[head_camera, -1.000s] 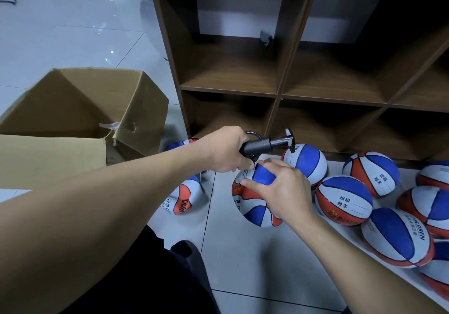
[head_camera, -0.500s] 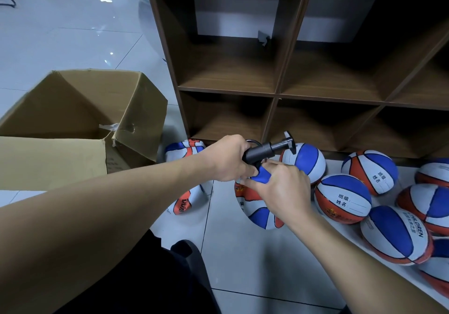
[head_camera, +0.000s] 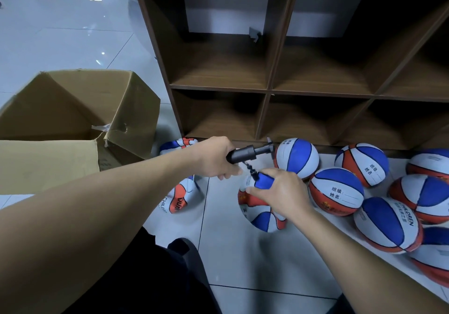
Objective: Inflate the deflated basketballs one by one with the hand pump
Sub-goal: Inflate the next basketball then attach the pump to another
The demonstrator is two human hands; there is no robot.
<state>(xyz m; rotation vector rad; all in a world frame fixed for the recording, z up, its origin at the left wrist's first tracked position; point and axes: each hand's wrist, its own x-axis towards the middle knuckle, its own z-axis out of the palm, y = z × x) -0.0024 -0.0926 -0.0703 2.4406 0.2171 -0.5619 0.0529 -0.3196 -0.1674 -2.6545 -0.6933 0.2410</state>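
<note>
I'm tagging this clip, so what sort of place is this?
Probably a school or kindergarten storeroom: many children's basketballs lie on the tiled floor, beside empty wooden cubby shelves and an open cardboard box.

I count one pump [head_camera: 245, 154] at centre, one box [head_camera: 73, 109] at nine o'clock, one shelf [head_camera: 269, 90] at twelve, at least seven round balls [head_camera: 336, 191] at three, two flat balls [head_camera: 260, 212] near centre.

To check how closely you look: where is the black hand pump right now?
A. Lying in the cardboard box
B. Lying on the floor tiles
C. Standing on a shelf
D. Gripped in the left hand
D: the left hand grips the hand pump above the deflated basketball held by the right hand.
</note>
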